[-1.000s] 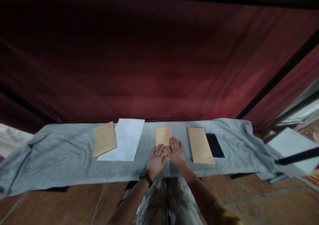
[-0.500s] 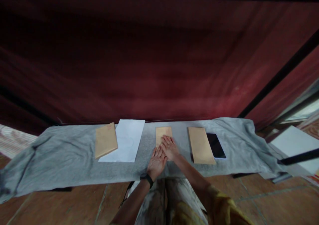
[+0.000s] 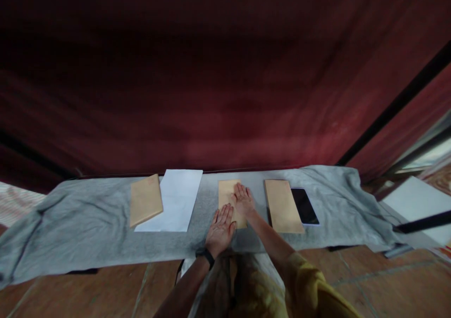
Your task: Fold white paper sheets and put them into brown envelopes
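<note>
A brown envelope (image 3: 225, 192) lies in the middle of the grey cloth (image 3: 88, 219) that covers the table. My left hand (image 3: 220, 228) rests flat on its near end, fingers stretched out, a black band at the wrist. My right hand (image 3: 242, 200) lies flat on the envelope's right side, farther from me, fingers together and straight. Neither hand grips anything.
Another brown envelope (image 3: 145, 199) overlaps a white sheet (image 3: 178, 199) at the left. A third brown envelope (image 3: 282, 205) lies to the right beside a dark phone (image 3: 305, 206). A dark red curtain hangs behind. A white board (image 3: 416, 205) and black bar stand at far right.
My right hand has slid away from me along the envelope. My left hand stayed flat on the near end, and more of the envelope's right side shows.
</note>
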Action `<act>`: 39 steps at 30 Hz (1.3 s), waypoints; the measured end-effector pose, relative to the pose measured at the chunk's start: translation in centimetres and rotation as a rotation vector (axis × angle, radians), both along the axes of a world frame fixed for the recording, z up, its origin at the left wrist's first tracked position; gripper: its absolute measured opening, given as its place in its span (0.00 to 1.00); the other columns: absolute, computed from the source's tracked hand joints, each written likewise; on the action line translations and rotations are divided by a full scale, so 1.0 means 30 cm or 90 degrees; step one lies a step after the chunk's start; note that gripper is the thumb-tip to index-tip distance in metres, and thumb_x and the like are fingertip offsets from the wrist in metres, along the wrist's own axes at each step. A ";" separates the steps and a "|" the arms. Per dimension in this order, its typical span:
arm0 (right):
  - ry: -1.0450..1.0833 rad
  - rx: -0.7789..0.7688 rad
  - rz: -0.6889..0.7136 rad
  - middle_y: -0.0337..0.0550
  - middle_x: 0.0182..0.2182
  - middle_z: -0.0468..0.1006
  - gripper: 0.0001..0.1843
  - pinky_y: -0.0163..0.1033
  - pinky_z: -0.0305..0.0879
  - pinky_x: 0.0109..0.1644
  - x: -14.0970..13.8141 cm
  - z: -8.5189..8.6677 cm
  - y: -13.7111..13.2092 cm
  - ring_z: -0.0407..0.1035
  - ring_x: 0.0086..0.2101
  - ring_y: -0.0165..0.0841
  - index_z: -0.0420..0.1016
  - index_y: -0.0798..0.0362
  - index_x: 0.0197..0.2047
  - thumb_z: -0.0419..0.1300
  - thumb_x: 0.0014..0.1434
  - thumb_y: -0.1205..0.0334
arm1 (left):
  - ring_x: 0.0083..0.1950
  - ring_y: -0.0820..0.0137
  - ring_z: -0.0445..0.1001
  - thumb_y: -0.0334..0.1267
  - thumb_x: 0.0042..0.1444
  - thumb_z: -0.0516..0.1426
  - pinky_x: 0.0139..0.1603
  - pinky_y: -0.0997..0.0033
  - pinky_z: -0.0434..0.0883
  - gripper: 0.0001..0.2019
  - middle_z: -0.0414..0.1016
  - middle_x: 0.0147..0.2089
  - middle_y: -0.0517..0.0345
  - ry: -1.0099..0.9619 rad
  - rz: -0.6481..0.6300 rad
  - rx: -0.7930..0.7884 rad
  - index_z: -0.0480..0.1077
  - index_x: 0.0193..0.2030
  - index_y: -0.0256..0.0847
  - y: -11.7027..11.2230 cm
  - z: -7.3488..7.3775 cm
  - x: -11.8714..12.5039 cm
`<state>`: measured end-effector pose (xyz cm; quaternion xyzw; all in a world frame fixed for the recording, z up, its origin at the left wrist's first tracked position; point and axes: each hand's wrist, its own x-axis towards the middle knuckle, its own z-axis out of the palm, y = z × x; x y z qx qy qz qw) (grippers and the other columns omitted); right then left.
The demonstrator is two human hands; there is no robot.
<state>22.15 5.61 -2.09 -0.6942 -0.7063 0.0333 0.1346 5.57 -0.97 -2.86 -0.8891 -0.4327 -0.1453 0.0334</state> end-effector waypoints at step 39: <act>0.009 0.131 0.062 0.51 0.68 0.63 0.30 0.52 0.42 0.74 -0.055 -0.057 -0.448 0.55 0.68 0.40 0.57 0.58 0.72 0.48 0.72 0.54 | 0.78 0.65 0.45 0.46 0.71 0.40 0.76 0.49 0.42 0.26 0.53 0.76 0.63 0.034 -0.059 -0.161 0.53 0.74 0.53 0.298 0.023 0.146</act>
